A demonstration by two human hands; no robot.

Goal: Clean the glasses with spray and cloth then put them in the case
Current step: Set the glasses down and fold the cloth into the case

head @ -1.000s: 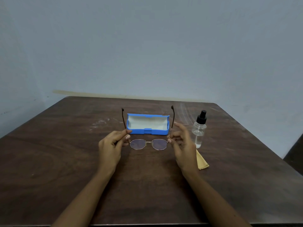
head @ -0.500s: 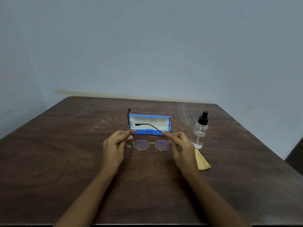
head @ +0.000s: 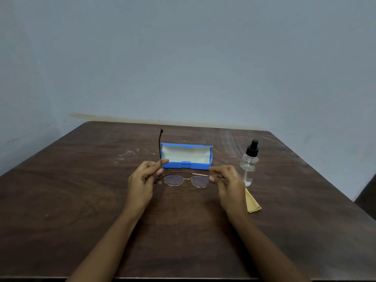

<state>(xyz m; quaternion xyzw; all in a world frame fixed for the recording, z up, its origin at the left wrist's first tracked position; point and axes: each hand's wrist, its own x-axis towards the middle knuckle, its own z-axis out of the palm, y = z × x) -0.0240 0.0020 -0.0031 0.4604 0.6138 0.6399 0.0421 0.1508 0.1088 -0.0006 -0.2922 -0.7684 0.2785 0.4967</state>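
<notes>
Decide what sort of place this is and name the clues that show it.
Probably a plain indoor room: a bare grey wall, a scuffed dark wooden table, and on it an open blue case and spray bottle.

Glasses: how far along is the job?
Done: case open; spray and cloth lie aside, cleaning apparently over. In hand: left hand pinches the upright temple, right hand holds the glasses, other temple folded. Left: fold it, put glasses in case.

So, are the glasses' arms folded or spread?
The glasses are half folded: one arm lies across behind the lenses, its hinge end in the right hand; the other arm stands up, pinched by the left hand.
</notes>
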